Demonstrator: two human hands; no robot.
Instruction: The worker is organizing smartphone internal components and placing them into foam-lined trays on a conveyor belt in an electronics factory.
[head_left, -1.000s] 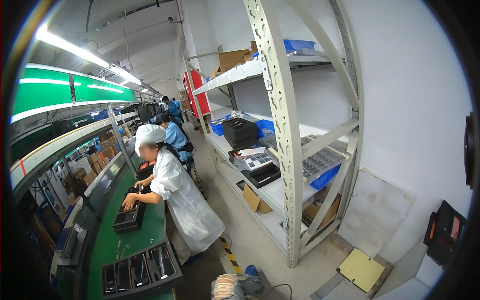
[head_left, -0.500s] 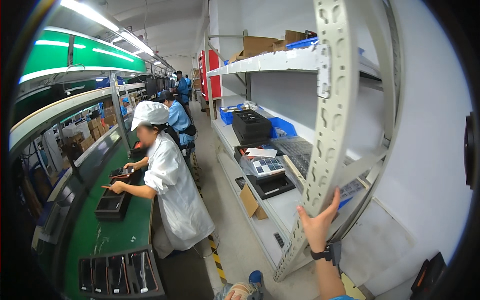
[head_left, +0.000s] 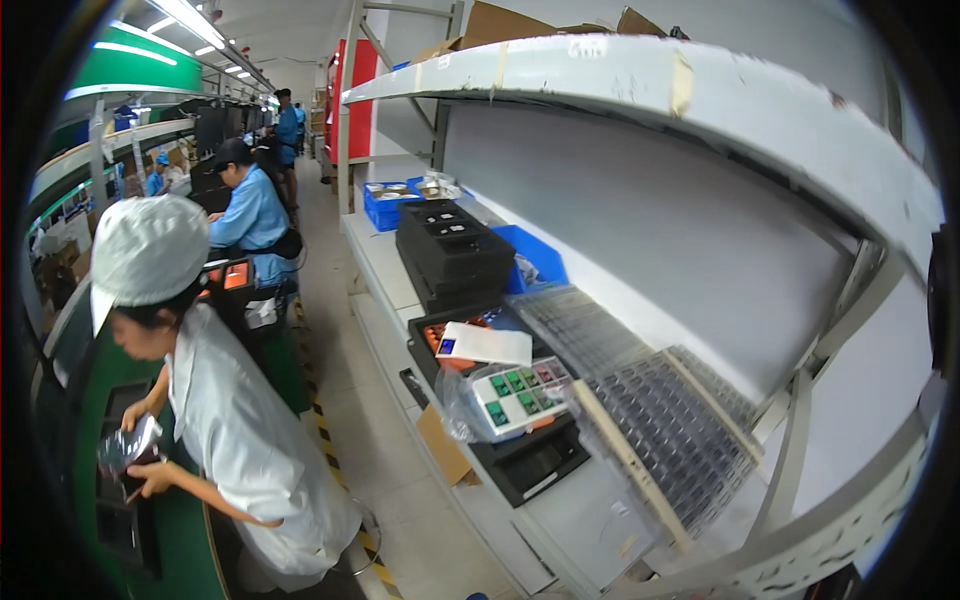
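Note:
Neither of my hands shows at this moment. Closest to me is a metal shelf rack (head_left: pixel 590 500). On its middle level lie clear plastic blister trays (head_left: pixel 660 430) with wooden strips along their edges. Beside them sits a bagged white tray (head_left: pixel 520 395) with green and pink squares, partly over a black foam tray (head_left: pixel 545 465). A flat white box (head_left: pixel 487 344) rests at a tilt on another dark tray with orange parts. Farther along are stacked black foam trays (head_left: pixel 450 250) and a blue bin (head_left: pixel 530 258).
At left a person in a white coat and cap (head_left: pixel 240 430) handles a shiny pouch (head_left: pixel 135 445) over a green workbench (head_left: pixel 180 550). Beyond, a person in blue (head_left: pixel 255 210) works. Yellow-black floor tape (head_left: pixel 325 450) edges the aisle (head_left: pixel 350 400). The upper shelf (head_left: pixel 600 70) carries cardboard boxes.
My view has moved forward past the rack's near post, closer to the shelf. My right hand, earlier against that post, has left the view. The white-coated person now handles a shiny pouch.

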